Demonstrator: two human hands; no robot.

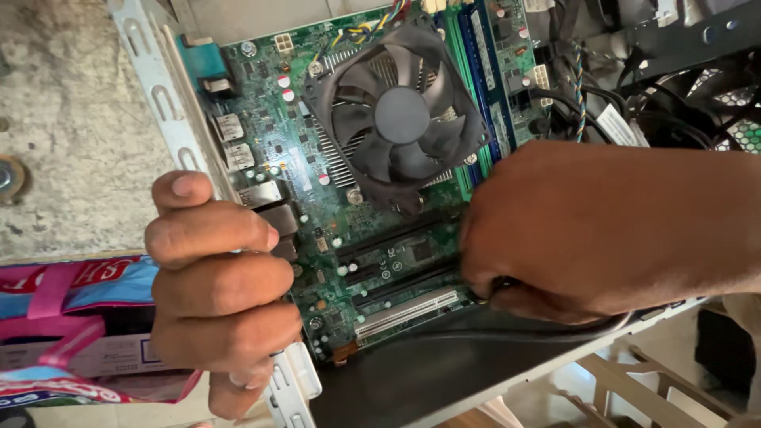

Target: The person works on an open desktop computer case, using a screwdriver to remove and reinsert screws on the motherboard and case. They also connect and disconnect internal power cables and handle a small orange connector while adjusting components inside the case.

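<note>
Head view: open computer case (pixel 170 119) seen from above, tilted in the picture, its pale metal rear edge running from upper left to lower middle.
Motherboard (pixel 317 150): green board inside the case, carrying a black cooling fan (pixel 400 119) over a finned heat sink, with long expansion slots (pixel 404 273) below the fan.
Left hand (pixel 218 293): wrapped over the rear edge of the case, fingers curled onto the inner side beside the metal port shields; grip clenched on the case edge.
Right hand (pixel 587 230): reaching in from the right, lying over the lower right part of the board; fingertips pinched on a black cable (pixel 507 326) at the end of the slots.
Cable position: it emerges under the right fingertips and curves right and downward along the dark floor of the case (pixel 396 380); its end is hidden by the fingers.
Key relation: the cable's long axis runs roughly left to right, parallel to the slots and along the lower case wall; the right hand is on it, the left hand well apart across the board.
Surroundings: grey stone worktop (pixel 71 150) at upper left; a pink and blue printed bag (pixel 71 317) behind the left hand; bundled black wires (pixel 634 95) at upper right.
</note>
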